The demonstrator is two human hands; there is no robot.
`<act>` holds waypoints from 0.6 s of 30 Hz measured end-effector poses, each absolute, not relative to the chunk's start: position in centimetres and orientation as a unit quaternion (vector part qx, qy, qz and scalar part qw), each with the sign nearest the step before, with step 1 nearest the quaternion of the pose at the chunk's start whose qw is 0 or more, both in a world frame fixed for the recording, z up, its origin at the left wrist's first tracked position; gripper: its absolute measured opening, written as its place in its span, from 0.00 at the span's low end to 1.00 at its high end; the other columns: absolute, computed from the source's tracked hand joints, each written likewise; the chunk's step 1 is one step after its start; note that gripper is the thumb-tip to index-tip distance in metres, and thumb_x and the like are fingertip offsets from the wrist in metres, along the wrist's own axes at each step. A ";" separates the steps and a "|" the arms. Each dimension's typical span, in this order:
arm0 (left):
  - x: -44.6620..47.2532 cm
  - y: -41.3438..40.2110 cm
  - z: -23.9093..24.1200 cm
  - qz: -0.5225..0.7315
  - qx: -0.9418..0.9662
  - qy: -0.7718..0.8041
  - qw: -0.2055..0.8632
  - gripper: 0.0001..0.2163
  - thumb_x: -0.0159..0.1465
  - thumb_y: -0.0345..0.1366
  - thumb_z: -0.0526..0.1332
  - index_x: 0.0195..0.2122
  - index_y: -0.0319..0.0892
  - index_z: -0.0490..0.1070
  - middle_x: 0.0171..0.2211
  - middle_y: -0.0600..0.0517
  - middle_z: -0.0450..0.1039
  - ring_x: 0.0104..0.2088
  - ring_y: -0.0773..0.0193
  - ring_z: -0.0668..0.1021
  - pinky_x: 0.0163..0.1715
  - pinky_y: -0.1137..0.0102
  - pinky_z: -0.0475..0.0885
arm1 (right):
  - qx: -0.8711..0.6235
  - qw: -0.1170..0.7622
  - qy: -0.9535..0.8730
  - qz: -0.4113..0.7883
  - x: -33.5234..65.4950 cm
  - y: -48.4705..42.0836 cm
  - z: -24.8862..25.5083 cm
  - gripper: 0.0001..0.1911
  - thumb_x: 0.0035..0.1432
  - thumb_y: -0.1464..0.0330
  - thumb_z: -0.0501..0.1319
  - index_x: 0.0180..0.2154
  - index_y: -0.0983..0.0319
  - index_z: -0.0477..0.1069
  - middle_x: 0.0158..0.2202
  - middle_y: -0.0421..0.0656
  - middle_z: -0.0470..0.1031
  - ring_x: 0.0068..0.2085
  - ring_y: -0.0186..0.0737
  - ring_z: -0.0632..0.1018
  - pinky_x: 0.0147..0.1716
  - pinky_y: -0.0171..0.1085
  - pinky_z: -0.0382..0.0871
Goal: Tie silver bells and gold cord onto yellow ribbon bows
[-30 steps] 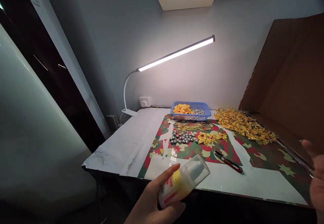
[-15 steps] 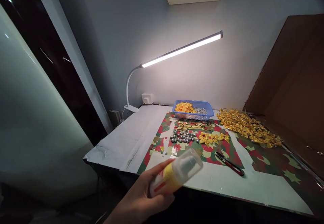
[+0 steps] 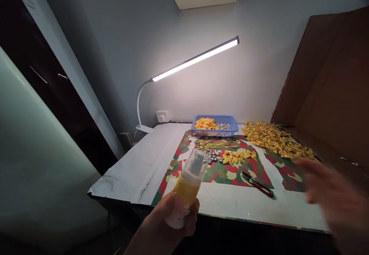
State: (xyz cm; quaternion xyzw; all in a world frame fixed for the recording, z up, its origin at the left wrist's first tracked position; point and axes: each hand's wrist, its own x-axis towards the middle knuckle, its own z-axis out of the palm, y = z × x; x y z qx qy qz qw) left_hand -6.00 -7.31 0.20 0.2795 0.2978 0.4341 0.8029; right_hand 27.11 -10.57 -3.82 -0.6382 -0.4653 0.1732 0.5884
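Observation:
My left hand (image 3: 170, 224) is wrapped round a small pump bottle (image 3: 187, 187) with a clear cap, a yellow band and a white lower part. The bottle stands nearly upright, leaning right, above the table's front edge. My right hand (image 3: 331, 197) is at the right, blurred, with finger and thumb apart and nothing visible between them. Small thread snips (image 3: 257, 184) with red handles lie between the hands. Behind the bottle are silver bells (image 3: 212, 157), partly hidden by its cap, yellow ribbon bows (image 3: 238, 157) and gold twist ties (image 3: 217, 144).
A blue basket (image 3: 215, 117) at the back holds yellow bows and silver bells. Finished-looking gold bows are heaped (image 3: 276, 139) at right, beside a large cardboard box (image 3: 325, 74). A lit clip-on lamp (image 3: 196, 59) arches above. Camouflage-patterned sheet (image 3: 219, 176) covers part of the white table (image 3: 127, 170).
My left hand has turned the bottle from tilted right to more upright and moved it slightly left. My right hand has come into view at the right. The camera view has shifted a little.

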 end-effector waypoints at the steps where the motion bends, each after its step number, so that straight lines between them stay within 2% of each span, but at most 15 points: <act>1: -5.6 -7.3 0.2 0.425 0.285 0.290 0.809 0.15 0.56 0.44 0.75 0.38 0.37 0.84 0.30 0.47 0.78 0.25 0.68 0.74 0.30 0.73 0.68 | -0.612 0.568 -0.481 0.267 24.7 -10.0 -3.4 0.23 0.64 0.50 0.60 0.57 0.48 0.70 0.59 0.48 0.72 0.33 0.42 0.79 0.28 0.42 0.76; 4: -4.7 -7.3 0.3 0.392 0.333 0.264 0.816 0.18 0.56 0.49 0.73 0.30 0.35 0.82 0.23 0.49 0.75 0.21 0.68 0.71 0.24 0.74 0.62 | -0.416 0.483 -0.566 0.522 17.6 -8.4 -2.5 0.31 0.62 0.50 0.63 0.63 0.52 0.63 0.58 0.51 0.72 0.43 0.46 0.79 0.30 0.38 0.75; 5: -4.5 -7.4 0.3 0.386 0.351 0.256 0.814 0.19 0.56 0.50 0.73 0.28 0.34 0.81 0.21 0.49 0.73 0.20 0.69 0.69 0.22 0.74 0.59 | -0.363 0.444 -0.581 0.577 15.9 -7.9 -2.4 0.28 0.63 0.51 0.62 0.60 0.54 0.65 0.52 0.49 0.75 0.41 0.44 0.78 0.30 0.37 0.74; 6: -4.5 -7.5 0.3 0.381 0.365 0.252 0.811 0.20 0.57 0.50 0.72 0.29 0.33 0.81 0.19 0.50 0.71 0.19 0.69 0.68 0.21 0.74 0.57 | -0.330 0.416 -0.604 0.595 14.7 -7.6 -2.3 0.23 0.65 0.52 0.60 0.54 0.58 0.69 0.40 0.46 0.77 0.33 0.39 0.77 0.28 0.35 0.71; 8: -4.8 -7.8 0.2 0.376 0.382 0.256 0.804 0.20 0.57 0.49 0.72 0.37 0.34 0.81 0.20 0.50 0.71 0.19 0.70 0.66 0.21 0.73 0.55 | -0.328 0.402 -0.640 0.566 13.8 -7.1 -2.3 0.19 0.67 0.52 0.57 0.38 0.61 0.71 0.26 0.38 0.70 0.27 0.34 0.70 0.27 0.33 0.65; 10: -5.2 -8.1 0.0 0.367 0.399 0.272 0.795 0.23 0.57 0.49 0.71 0.46 0.36 0.78 0.24 0.49 0.74 0.20 0.69 0.66 0.22 0.72 0.55 | -0.358 0.421 -0.662 0.507 14.4 -6.8 -2.3 0.22 0.67 0.52 0.56 0.28 0.61 0.65 0.25 0.37 0.64 0.28 0.33 0.65 0.29 0.33 0.61; 12: -5.6 -8.3 -0.3 0.343 0.422 0.290 0.787 0.25 0.57 0.49 0.71 0.51 0.38 0.74 0.26 0.47 0.76 0.21 0.68 0.67 0.23 0.72 0.54 | -0.372 0.432 -0.669 0.477 15.5 -6.6 -2.3 0.23 0.67 0.52 0.55 0.26 0.61 0.63 0.26 0.37 0.63 0.29 0.33 0.63 0.29 0.33 0.58; 16: -5.9 -8.6 -0.7 0.306 0.450 0.303 0.783 0.25 0.56 0.48 0.73 0.50 0.42 0.72 0.28 0.48 0.78 0.23 0.66 0.70 0.25 0.71 0.58 | -0.400 0.424 -0.686 0.435 17.8 -6.2 -1.8 0.19 0.69 0.55 0.53 0.29 0.60 0.65 0.22 0.34 0.59 0.25 0.32 0.60 0.24 0.33 0.53; 18: -5.8 -8.6 -0.6 0.295 0.455 0.312 0.780 0.25 0.56 0.48 0.72 0.51 0.43 0.72 0.29 0.49 0.78 0.26 0.64 0.71 0.27 0.70 0.61 | -0.419 0.429 -0.693 0.401 18.8 -6.0 -1.4 0.18 0.70 0.57 0.53 0.30 0.60 0.67 0.23 0.35 0.61 0.25 0.32 0.61 0.24 0.33 0.52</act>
